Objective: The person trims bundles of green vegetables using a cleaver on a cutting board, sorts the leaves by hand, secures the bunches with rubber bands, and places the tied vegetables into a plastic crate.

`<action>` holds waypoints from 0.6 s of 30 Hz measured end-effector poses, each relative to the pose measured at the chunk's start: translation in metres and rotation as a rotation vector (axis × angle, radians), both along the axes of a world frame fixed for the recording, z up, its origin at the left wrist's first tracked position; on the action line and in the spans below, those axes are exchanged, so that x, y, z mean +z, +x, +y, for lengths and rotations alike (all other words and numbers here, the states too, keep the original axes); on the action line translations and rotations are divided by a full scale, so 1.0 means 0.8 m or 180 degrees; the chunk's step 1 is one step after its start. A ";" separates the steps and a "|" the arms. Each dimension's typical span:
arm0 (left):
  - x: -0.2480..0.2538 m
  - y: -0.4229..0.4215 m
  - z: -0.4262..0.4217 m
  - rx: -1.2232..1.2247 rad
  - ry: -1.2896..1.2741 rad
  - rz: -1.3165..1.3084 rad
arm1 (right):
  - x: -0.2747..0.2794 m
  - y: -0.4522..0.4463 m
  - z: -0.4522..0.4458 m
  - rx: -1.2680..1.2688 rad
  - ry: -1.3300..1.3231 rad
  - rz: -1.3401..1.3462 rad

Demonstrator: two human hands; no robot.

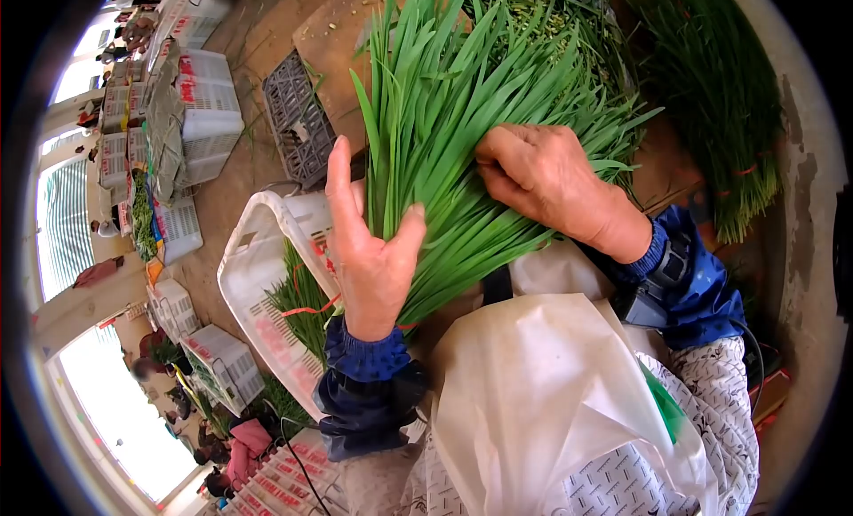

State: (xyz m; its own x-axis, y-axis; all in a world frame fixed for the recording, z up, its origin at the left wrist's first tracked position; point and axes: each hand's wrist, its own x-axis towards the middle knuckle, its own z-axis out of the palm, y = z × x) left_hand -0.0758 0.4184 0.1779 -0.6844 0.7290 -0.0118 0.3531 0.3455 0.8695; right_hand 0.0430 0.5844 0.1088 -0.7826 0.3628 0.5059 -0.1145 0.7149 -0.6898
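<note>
Greens [444, 125] between left hand [373, 258], splayed open, thumb against them, and right hand [555, 183], curled over them, hold unclear

On my feed, a leafy bunch [458, 116] sits between left hand [375, 249] and right hand [551, 174]; left, a basket [306, 212] with a second bunch [302, 289] inside, a tray [298, 116] beyond it; far right, probably more leafy bundles [724, 98].

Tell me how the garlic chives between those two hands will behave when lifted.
The garlic chives will probably flex and droop toward the ends, since they look long, thin and flat. Some may slip loose, as they fan out at different angles. Hard squeezing could crease them, given how narrow and leafy they appear.
</note>
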 end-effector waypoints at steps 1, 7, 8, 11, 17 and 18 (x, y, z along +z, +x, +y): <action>-0.003 -0.001 0.000 -0.0068 -0.0013 0.0173 | -0.005 0.000 0.001 -0.0153 0.0169 -0.0041; -0.006 0.000 0.000 -0.0001 0.0055 0.0088 | -0.046 0.039 0.110 -0.1922 -0.0060 0.0191; -0.006 -0.002 -0.002 -0.0042 -0.0059 0.0146 | -0.047 0.057 0.137 -0.2344 -0.0121 -0.0225; -0.014 -0.016 -0.004 -0.0325 -0.0237 0.0949 | -0.071 0.124 0.201 -0.2578 0.0513 -0.1677; 0.037 -0.018 0.010 -0.0011 0.0126 0.1739 | -0.068 0.160 0.182 -0.2614 -0.0494 -0.0201; 0.047 -0.010 0.015 -0.0260 -0.0022 0.2583 | -0.081 0.163 0.185 -0.2451 -0.0611 -0.0210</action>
